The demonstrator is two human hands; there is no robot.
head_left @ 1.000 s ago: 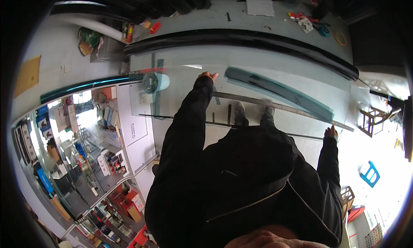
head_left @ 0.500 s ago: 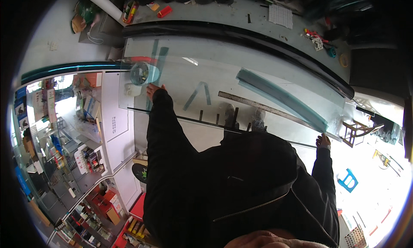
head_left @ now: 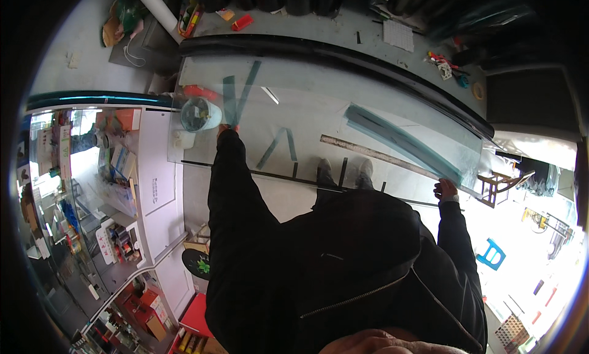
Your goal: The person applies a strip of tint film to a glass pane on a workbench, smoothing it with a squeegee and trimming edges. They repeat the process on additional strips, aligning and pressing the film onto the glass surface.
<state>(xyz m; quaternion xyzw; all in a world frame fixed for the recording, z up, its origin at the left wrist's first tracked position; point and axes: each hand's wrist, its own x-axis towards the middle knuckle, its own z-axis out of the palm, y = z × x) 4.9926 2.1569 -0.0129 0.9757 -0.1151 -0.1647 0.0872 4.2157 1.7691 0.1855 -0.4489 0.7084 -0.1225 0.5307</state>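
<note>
A wide glass sheet [head_left: 307, 96] lies in front of me, and my shoes show through it. My left hand [head_left: 226, 129], mostly hidden behind its black sleeve, is at the lower ends of two narrow glass strips [head_left: 230, 99] that form a V. My right hand [head_left: 446, 189] is at the near right edge of the sheet with its fingers curled; what they grip is hidden. Close by it end a long, worn straight bar [head_left: 380, 154] and a bundle of bluish-green glass strips [head_left: 402, 142]. Two thinner strips [head_left: 270, 149] meet at an angle between my hands.
A round clear container [head_left: 199, 115] stands at the left, with a red object [head_left: 201, 92] behind it. A long black roll [head_left: 343, 50] runs along the far side. A glass display case [head_left: 92, 188] is on the left, a wooden chair [head_left: 494, 185] and blue stool [head_left: 492, 254] on the right.
My whole view has shifted slightly. The two strips by my left hand now spread apart in a V, and that hand's fingers show less. My right hand appears slightly farther left and higher.
</note>
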